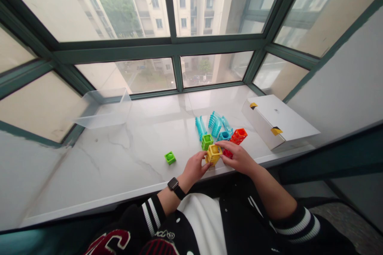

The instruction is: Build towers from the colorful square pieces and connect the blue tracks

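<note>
Both my hands meet over a yellow hollow plastic building block [214, 154] at the front of a white marble sill [131, 155]. My left hand [194, 167] grips its left side, and my right hand [236, 157] presses on its right side and top. A red piece [228, 153] lies partly hidden under my right fingers. Just behind stand a green hollow block [207, 142], an orange-red block [238, 136] and several teal curved and tube-shaped pieces [214, 124]. A small green cube [170, 157] sits apart, left of my left hand.
A transparent plastic box [103, 108] stands at the far left of the sill, against the window. A white cardboard box [278, 121] with yellow-and-black tape lies to the right. Window frames [158, 46] bound the back, and a wall [335, 75] bounds the right.
</note>
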The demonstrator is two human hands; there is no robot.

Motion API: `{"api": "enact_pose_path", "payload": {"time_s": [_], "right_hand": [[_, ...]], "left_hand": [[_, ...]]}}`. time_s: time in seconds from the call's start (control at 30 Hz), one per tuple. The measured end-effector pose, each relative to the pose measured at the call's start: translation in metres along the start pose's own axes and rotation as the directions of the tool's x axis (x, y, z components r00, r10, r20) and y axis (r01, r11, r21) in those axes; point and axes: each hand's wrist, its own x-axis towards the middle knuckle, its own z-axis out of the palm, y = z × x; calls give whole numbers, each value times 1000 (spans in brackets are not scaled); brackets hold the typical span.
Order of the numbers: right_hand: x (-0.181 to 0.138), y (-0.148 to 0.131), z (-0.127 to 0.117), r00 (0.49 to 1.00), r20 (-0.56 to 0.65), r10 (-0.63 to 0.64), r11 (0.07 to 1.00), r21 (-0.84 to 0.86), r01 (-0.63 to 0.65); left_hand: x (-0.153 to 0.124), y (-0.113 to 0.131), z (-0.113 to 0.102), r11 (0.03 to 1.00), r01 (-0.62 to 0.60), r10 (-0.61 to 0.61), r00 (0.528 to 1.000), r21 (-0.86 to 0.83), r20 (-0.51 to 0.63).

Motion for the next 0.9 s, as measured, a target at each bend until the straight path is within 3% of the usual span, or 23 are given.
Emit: {"api": "enact_pose_path", "payload": {"time_s": [0.9], "right_hand": [[-2, 2, -1, 997, 71, -6, 1000, 13, 5]], "left_hand": [[0, 4, -2, 1000, 19, -19, 999, 10, 26]]}}
